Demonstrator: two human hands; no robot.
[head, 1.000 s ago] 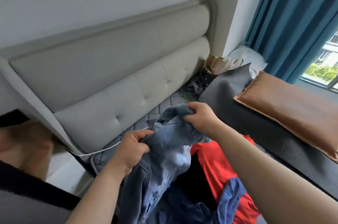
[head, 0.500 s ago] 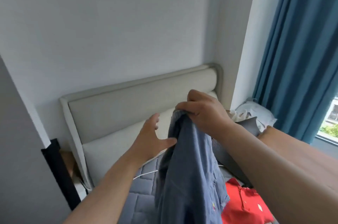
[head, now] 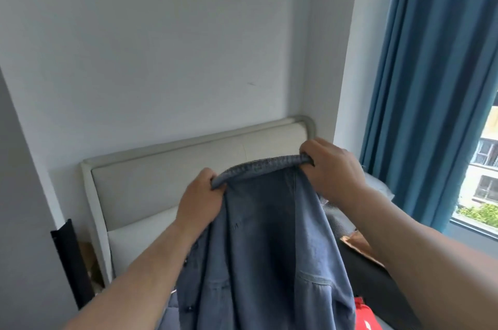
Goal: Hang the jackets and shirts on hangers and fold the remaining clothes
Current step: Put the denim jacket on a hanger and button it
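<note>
A blue denim jacket point(head: 266, 248) hangs in front of me, lifted above the bed. My left hand point(head: 200, 200) grips the left end of its collar and my right hand point(head: 332, 168) grips the right end, so the collar stretches between them. The jacket's body drapes down and hides most of the bed below. A corner of a red garment point(head: 363, 313) shows at the lower right, lying on the bed. No hanger is in view.
A pale padded headboard point(head: 161, 181) stands against the white wall behind the jacket. A blue curtain point(head: 431, 87) hangs at the right beside a window. A brown pillow point(head: 359, 244) and a dark blanket lie at the right; a black panel point(head: 70, 259) stands at the left.
The jacket rose from the pile on the bed. My left hand, off it half a second ago, now grips the collar, and both hands spread the collar apart. The view tilted upward.
</note>
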